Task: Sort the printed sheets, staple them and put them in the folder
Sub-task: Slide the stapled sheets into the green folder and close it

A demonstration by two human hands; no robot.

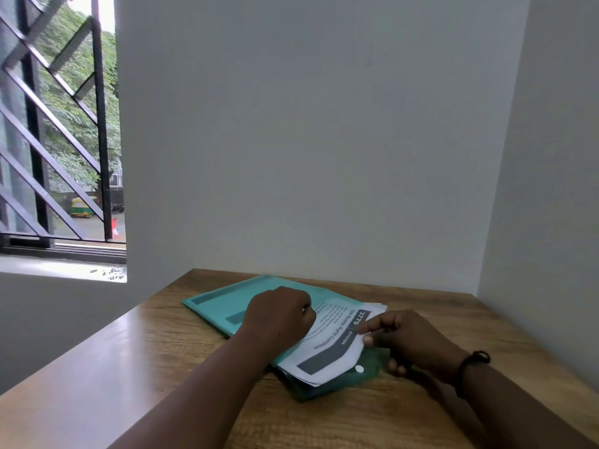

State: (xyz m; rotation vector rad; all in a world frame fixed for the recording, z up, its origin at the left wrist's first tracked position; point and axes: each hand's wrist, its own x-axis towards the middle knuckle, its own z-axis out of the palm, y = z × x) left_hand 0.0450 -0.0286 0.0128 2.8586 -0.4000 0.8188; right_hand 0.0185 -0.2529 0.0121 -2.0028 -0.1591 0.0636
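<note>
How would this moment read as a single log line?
step: filing | left hand: holds teal plastic folder | right hand: pinches white printed sheets, partly inside | surface: wooden table

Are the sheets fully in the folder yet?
No, partly in. The sheets still stick out of the folder; its flap lies open beneath them, with both hands on them.
</note>
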